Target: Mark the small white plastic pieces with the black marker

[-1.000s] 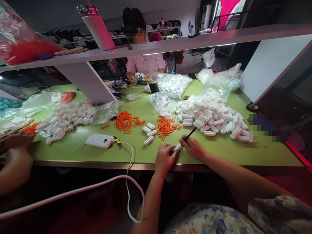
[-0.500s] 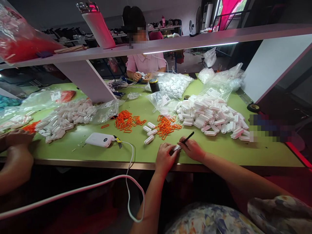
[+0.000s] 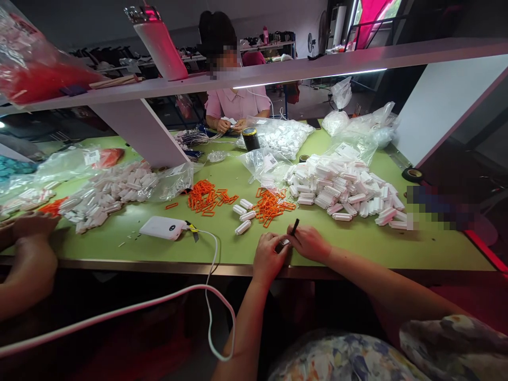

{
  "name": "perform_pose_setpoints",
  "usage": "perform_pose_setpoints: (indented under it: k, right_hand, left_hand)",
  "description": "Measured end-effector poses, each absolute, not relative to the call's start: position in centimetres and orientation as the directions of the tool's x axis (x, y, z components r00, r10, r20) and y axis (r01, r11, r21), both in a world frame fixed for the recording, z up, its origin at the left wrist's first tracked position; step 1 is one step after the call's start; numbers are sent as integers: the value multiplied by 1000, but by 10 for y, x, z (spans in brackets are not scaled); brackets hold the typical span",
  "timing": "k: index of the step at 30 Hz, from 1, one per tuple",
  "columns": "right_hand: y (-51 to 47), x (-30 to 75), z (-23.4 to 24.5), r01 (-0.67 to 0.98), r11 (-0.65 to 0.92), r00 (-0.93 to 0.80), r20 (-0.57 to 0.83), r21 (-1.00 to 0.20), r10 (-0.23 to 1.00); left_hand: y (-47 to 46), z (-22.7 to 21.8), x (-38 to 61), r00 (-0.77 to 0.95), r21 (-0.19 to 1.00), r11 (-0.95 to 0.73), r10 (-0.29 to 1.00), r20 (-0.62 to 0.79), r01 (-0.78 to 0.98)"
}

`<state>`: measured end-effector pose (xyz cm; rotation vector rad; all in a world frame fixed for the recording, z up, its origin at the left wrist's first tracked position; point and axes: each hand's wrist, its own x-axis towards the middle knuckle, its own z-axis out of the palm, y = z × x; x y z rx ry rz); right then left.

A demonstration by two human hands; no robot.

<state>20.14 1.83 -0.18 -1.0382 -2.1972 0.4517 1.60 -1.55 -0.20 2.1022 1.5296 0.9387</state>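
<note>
Near the table's front edge, my left hand (image 3: 270,254) is closed around a small white plastic housing (image 3: 284,242), mostly hidden by the fingers. Close against it, my right hand (image 3: 307,242) grips a thin black stick-like tool (image 3: 295,227), its upper end pointing up; its lower end is hidden at the housing. Just beyond my hands lies a heap of orange rectangular frames (image 3: 270,207). Several finished-looking white housings (image 3: 243,227) rest to the left of that heap. A large pile of white housings (image 3: 341,185) spreads out to the right.
A white power bank (image 3: 162,227) with a white cable (image 3: 216,248) lies left of my hands; the cable hangs over the edge. Another orange heap (image 3: 206,197) and white pile (image 3: 107,193) sit further left. A co-worker's hand (image 3: 34,227) rests there. A shelf (image 3: 278,71) spans above.
The black tool has swung from slanting right to nearly upright, and my right hand has shifted slightly left toward my left hand. The co-worker's hand at left has moved a little.
</note>
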Motion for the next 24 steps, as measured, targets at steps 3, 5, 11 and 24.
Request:
perform_pose_setpoints:
  k: [3,5,11,24]
  right_hand:
    - [22,208,-2,467,530,-300,437,-708,848]
    - [25,212,-1,396,445,-159,417,-803,895]
    - [25,215,2,357,408,-160,375,-840,913]
    - [21,212,-3,435,499,-235,440,-750,867]
  left_hand:
    - [-16,-2,17,182,652,-340,937,299,678]
    - [-16,-1,17,181,653,-341,936,301,676]
    - [-15,2,19,186,646,-327,942,279,689]
    - [-15,3,18,179,655,-333,939,293,679]
